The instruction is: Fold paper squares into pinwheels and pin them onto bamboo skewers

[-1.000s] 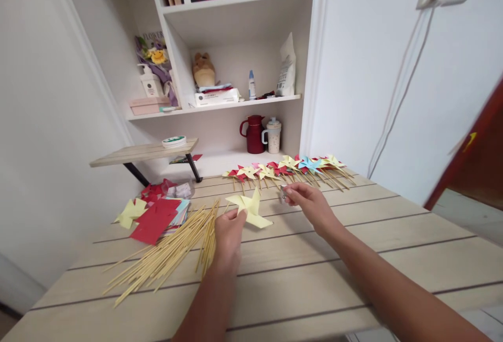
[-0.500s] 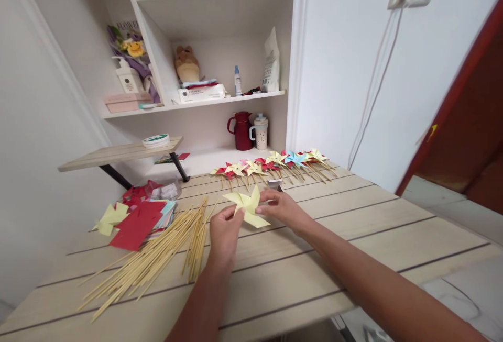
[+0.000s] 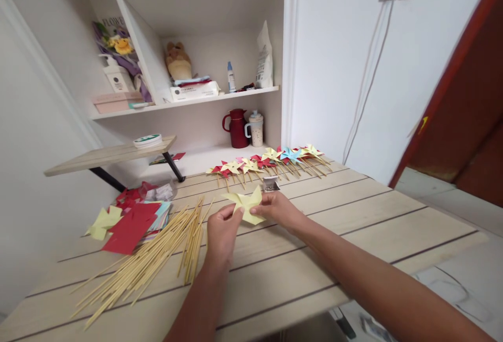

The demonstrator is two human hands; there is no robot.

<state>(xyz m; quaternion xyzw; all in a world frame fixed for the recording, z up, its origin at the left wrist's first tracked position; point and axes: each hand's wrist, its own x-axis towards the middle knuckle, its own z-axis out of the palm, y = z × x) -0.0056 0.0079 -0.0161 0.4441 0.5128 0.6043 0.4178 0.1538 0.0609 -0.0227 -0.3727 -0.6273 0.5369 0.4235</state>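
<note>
Head view: left hand (image 3: 220, 229) and right hand (image 3: 277, 208) are pinching a yellow paper pinwheel (image 3: 246, 204) between their fingertips, just above the table (image 3: 353, 216); squeezing harder is risking crushed, creased folds.

One word can be read — "FLOWE", in grey capitals, cut off at its right end, on the wrapping of the flower bouquet (image 3: 113, 38) on the left part of the shelf. The white box (image 3: 193, 90) on the same shelf bears a dark line of print, and the white bag (image 3: 264, 62) has a printed label — both too small to read. The pump bottle (image 3: 116, 77) carries a small dark mark, unreadable too.
</note>
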